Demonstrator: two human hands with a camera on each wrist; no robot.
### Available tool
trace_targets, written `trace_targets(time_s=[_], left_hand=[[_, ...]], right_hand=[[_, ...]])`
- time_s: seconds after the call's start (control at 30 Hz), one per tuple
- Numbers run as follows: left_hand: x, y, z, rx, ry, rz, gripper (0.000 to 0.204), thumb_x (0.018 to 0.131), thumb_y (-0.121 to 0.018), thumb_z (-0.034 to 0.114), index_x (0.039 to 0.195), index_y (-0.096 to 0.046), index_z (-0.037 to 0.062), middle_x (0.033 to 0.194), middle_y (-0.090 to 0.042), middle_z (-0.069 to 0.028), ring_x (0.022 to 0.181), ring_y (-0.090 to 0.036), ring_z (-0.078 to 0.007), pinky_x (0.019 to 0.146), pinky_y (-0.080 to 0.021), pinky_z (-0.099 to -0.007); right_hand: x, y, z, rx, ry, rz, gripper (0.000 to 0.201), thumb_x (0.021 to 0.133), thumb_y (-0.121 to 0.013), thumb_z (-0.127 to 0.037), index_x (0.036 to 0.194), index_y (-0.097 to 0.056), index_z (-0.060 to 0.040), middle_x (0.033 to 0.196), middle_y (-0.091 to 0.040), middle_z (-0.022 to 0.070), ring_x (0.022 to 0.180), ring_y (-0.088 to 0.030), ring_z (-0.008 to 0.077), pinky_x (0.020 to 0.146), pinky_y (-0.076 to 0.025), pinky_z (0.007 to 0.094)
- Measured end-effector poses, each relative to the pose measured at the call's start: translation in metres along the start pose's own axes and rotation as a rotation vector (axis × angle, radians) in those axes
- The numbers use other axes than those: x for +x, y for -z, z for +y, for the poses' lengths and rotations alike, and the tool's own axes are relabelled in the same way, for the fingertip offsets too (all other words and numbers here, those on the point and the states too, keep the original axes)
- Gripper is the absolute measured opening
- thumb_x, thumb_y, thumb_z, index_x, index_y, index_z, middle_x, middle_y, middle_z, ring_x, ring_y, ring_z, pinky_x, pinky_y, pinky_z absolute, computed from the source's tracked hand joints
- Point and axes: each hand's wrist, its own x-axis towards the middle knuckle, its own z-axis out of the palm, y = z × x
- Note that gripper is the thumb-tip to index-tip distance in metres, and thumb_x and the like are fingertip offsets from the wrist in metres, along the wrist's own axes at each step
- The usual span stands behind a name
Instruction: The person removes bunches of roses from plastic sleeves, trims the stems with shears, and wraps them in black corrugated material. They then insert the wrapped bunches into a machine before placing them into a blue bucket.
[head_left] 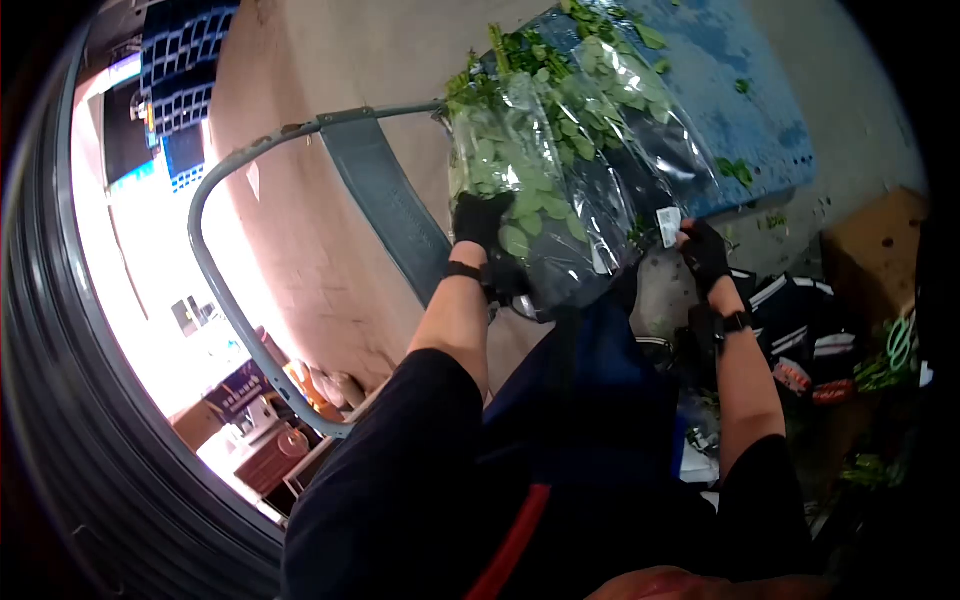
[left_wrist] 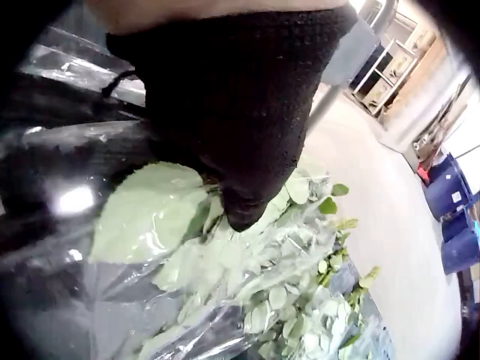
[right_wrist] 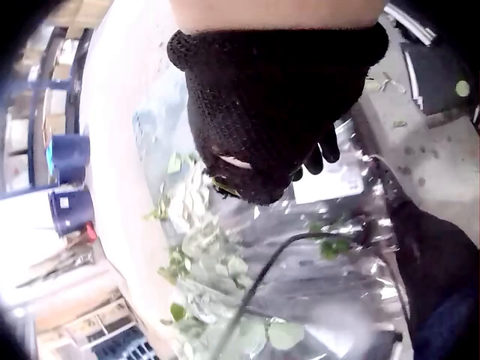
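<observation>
Clear plastic sleeves with leafy green stems (head_left: 535, 185) lie side by side over the front of a blue board. My left hand (head_left: 482, 220), in a black glove, rests on the leftmost sleeve, over its leaves (left_wrist: 154, 214); most of its fingers are hidden in the left wrist view. At the right, my gloved right hand (head_left: 705, 253) pinches a small white label (head_left: 669, 227) by its edge, close over the sleeves' lower ends. In the right wrist view the label (right_wrist: 330, 184) shows beneath the dark fingers.
Loose leaf bits (head_left: 735, 170) are scattered on the blue board (head_left: 770, 100). A grey metal frame (head_left: 215, 240) curves up on the left. Dark packs with white stripes (head_left: 795, 310) and a brown carton (head_left: 875, 250) lie low on the right. A dark cable (right_wrist: 274, 262) crosses the right wrist view.
</observation>
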Motion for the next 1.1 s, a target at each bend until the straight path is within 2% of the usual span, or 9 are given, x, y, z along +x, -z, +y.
trace_targets(time_s=[0.23, 0.33, 0.4, 0.5, 0.67, 0.73, 0.97, 1.03, 1.1], left_hand=[[-0.054, -0.023, 0.096, 0.184, 0.035, 0.099, 0.075, 0.071, -0.07, 0.05, 0.118, -0.048, -0.004, 0.108, -0.058, -0.0263, 0.101, -0.057, -0.0394, 0.082, -0.047, -0.0441], [-0.056, -0.072, 0.111, -0.057, -0.285, 0.26, 0.054, 0.073, -0.066, 0.04, 0.104, -0.057, -0.003, 0.099, -0.06, -0.0271, 0.09, -0.058, -0.0413, 0.081, -0.046, -0.0462], [-0.04, -0.113, 0.097, 0.063, -0.343, 0.072, 0.067, 0.073, -0.069, 0.039, 0.117, -0.049, -0.0083, 0.11, -0.058, -0.0257, 0.096, -0.059, -0.0355, 0.083, -0.047, -0.0414], [-0.036, -0.064, 0.124, -0.886, 0.023, -0.757, 0.062, 0.079, -0.07, 0.035, 0.122, -0.049, -0.0032, 0.108, -0.06, -0.0174, 0.086, -0.062, -0.0212, 0.076, -0.049, -0.0327], [0.014, -0.048, 0.081, -0.114, -0.173, 0.364, 0.063, 0.074, -0.071, 0.041, 0.119, -0.052, 0.0005, 0.114, -0.055, -0.0204, 0.102, -0.054, -0.0347, 0.089, -0.044, -0.0405], [0.06, -0.064, 0.034, -0.002, -0.015, 0.481, 0.072, 0.075, -0.066, 0.048, 0.122, -0.047, -0.0029, 0.118, -0.052, -0.0245, 0.11, -0.049, -0.0382, 0.095, -0.039, -0.0426], [0.18, -0.09, -0.028, -0.34, -0.002, 0.124, 0.082, 0.08, -0.058, 0.052, 0.13, -0.033, -0.0076, 0.126, -0.047, -0.0294, 0.116, -0.048, -0.0407, 0.098, -0.038, -0.0423], [0.153, -0.064, 0.04, -0.021, 0.383, 0.011, 0.083, 0.082, -0.051, 0.058, 0.128, -0.035, -0.009, 0.124, -0.05, -0.029, 0.115, -0.05, -0.0393, 0.096, -0.04, -0.0425], [0.177, -0.094, 0.018, 0.207, 0.199, -0.091, 0.089, 0.081, -0.044, 0.065, 0.126, -0.036, -0.0112, 0.122, -0.052, -0.0296, 0.115, -0.051, -0.0391, 0.096, -0.041, -0.0416]], right_hand=[[0.084, -0.082, -0.148, -0.179, -0.057, -0.466, 0.068, 0.079, -0.061, -0.055, 0.119, -0.057, -0.0004, 0.116, -0.06, 0.018, 0.11, -0.056, 0.0264, 0.093, -0.041, 0.033], [0.092, -0.094, -0.184, -0.419, 0.068, -0.395, 0.071, 0.078, -0.062, -0.056, 0.118, -0.055, 0.003, 0.115, -0.059, 0.0215, 0.111, -0.055, 0.0288, 0.094, -0.04, 0.0338], [0.11, -0.102, -0.141, -0.105, 0.013, -0.274, 0.054, 0.075, -0.069, -0.046, 0.101, -0.062, 0.001, 0.105, -0.06, 0.0214, 0.098, -0.059, 0.0295, 0.084, -0.044, 0.0359], [0.143, -0.047, -0.068, -0.5, 0.106, -0.234, 0.024, 0.076, -0.067, -0.024, 0.09, -0.064, -0.0044, 0.086, -0.063, 0.0141, 0.079, -0.061, 0.0228, 0.071, -0.047, 0.0315], [0.176, 0.051, -0.026, 0.105, -0.206, -0.076, 0.005, 0.077, -0.058, -0.006, 0.081, -0.059, -0.0031, 0.075, -0.062, 0.0046, 0.069, -0.058, 0.0134, 0.065, -0.047, 0.0273], [0.165, 0.031, -0.075, -0.108, -0.04, -0.047, 0.019, 0.078, -0.065, -0.015, 0.09, -0.059, -0.0017, 0.08, -0.062, 0.0053, 0.075, -0.058, 0.0137, 0.07, -0.046, 0.0267], [0.126, -0.1, -0.166, -0.907, 0.017, -0.389, 0.083, 0.062, -0.079, -0.044, 0.121, -0.049, 0.0055, 0.115, -0.057, 0.0254, 0.109, -0.055, 0.0346, 0.09, -0.043, 0.0381], [0.137, -0.098, -0.148, -0.677, -0.083, -0.409, 0.078, 0.063, -0.079, -0.043, 0.115, -0.051, 0.0074, 0.106, -0.059, 0.0267, 0.1, -0.058, 0.0345, 0.086, -0.045, 0.0378], [0.144, -0.082, -0.121, -0.466, -0.134, -0.432, 0.08, 0.061, -0.082, -0.042, 0.114, -0.051, 0.009, 0.103, -0.06, 0.0265, 0.096, -0.059, 0.0313, 0.082, -0.047, 0.0358]])
